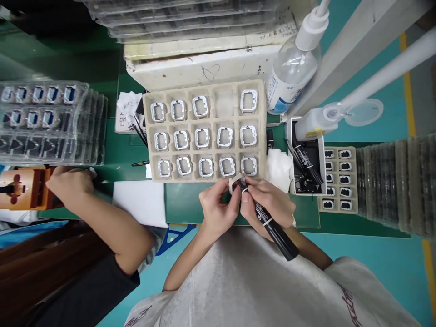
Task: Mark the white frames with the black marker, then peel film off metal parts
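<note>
My left hand [218,205] pinches a small silver square frame [233,181], partly hidden by the fingers. In my right hand [269,204] is a black marker pen [279,237], its tip end meeting the frame. Just beyond both hands lies a beige compartment tray [204,178] holding rows of similar silver frames, one to a pocket. One pocket in the far row holds no frame.
Beside the tray's right stand a spray bottle [289,68], crumpled white tissue [279,169] and a white box [323,159] with markers. At left, a co-worker's hand [73,184] rests near an orange fixture [25,188] and stacked clear trays [51,122].
</note>
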{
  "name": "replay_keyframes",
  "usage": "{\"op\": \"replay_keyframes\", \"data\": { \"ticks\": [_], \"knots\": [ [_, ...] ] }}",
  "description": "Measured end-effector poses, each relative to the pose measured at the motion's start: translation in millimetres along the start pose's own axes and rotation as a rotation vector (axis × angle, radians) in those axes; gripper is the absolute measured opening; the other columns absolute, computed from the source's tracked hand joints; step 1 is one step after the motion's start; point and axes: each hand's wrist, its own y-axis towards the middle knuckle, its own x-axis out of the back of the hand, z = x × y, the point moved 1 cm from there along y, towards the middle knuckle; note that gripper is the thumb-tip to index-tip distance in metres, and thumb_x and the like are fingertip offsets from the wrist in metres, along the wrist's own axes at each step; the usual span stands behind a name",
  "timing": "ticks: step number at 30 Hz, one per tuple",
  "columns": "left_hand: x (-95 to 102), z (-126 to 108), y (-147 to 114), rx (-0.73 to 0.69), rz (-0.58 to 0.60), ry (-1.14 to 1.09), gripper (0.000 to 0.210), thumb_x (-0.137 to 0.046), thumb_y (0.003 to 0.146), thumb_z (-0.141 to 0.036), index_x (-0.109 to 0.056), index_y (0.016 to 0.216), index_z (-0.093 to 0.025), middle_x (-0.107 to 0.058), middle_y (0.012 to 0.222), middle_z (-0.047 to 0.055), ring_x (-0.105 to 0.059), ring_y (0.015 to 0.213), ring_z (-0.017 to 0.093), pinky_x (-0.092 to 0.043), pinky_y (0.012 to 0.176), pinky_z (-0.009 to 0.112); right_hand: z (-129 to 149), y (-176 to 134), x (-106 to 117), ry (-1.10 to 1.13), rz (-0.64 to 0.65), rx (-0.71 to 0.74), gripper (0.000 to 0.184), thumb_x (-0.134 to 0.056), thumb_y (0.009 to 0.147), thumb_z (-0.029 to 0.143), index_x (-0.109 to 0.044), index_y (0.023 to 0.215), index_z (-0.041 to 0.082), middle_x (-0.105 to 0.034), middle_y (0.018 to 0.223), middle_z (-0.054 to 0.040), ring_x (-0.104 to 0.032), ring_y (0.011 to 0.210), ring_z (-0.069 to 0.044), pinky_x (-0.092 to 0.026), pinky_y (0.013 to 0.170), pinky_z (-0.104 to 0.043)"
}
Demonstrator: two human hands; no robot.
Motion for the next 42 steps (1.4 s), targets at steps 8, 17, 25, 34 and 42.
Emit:
{"op": "replay_keyframes", "data": {
  "ticks": [8, 17, 25, 34, 42],
  "knots": [
    [-1.6, 2, -1, 0.007, -0.006, -0.014, 0.01, -0.076, 0.099, -0.027, -0.075, 0.093, -0.019, -0.076, 0.075, 0.0, -0.066, 0.061, 0.012, -0.053, 0.061, 0.022, 0, -1, 6, 0.089, 0.015, -0.148, 0.025, -0.077, 0.094, 0.004, -0.075, 0.113, 0.021, -0.085, 0.103, -0.0054, -0.086, 0.1, -0.025, -0.077, 0.09, -0.037],
    [2.2, 5, 0, 0.016, 0.008, 0.014, 0.016, -0.078, 0.099, -0.031, -0.076, 0.089, -0.019, -0.079, 0.076, 0.002, -0.069, 0.063, 0.013, -0.055, 0.063, 0.022, -1, -3, 2, 0.073, -0.031, -0.136, 0.022, -0.077, 0.095, 0.008, -0.076, 0.111, 0.023, -0.084, 0.095, -0.0035, -0.086, 0.092, -0.024, -0.077, 0.082, -0.035],
    [-3.0, -12, 11, 0.223, 0.008, -0.273, 0.021, -0.086, 0.094, -0.039, -0.084, 0.093, -0.018, -0.083, 0.079, 0.005, -0.076, 0.063, 0.017, -0.061, 0.061, 0.024, -4, -7, 7, 0.214, -0.024, -0.216, 0.021, -0.074, 0.099, 0.011, -0.074, 0.113, 0.027, -0.086, 0.104, -0.0046, -0.087, 0.099, -0.027, -0.077, 0.09, -0.044],
    [-4.3, -12, 10, 0.346, -0.005, -0.447, 0.025, -0.093, 0.088, -0.041, -0.083, 0.09, -0.019, -0.082, 0.077, 0.004, -0.074, 0.063, 0.016, -0.061, 0.06, 0.023, -2, -2, 5, 0.197, -0.027, -0.173, 0.023, -0.073, 0.097, 0.008, -0.074, 0.11, 0.026, -0.086, 0.098, -0.0051, -0.087, 0.094, -0.026, -0.077, 0.082, -0.041],
    [-6.2, -8, 3, 0.233, -0.033, -0.271, 0.024, -0.088, 0.092, -0.04, -0.079, 0.088, -0.018, -0.077, 0.071, 0.001, -0.07, 0.061, 0.014, -0.057, 0.06, 0.022, -1, -1, 1, 0.12, -0.033, -0.162, 0.026, -0.074, 0.096, 0.007, -0.076, 0.111, 0.028, -0.085, 0.096, -0.0022, -0.087, 0.092, -0.024, -0.077, 0.083, -0.039]
  ]
}}
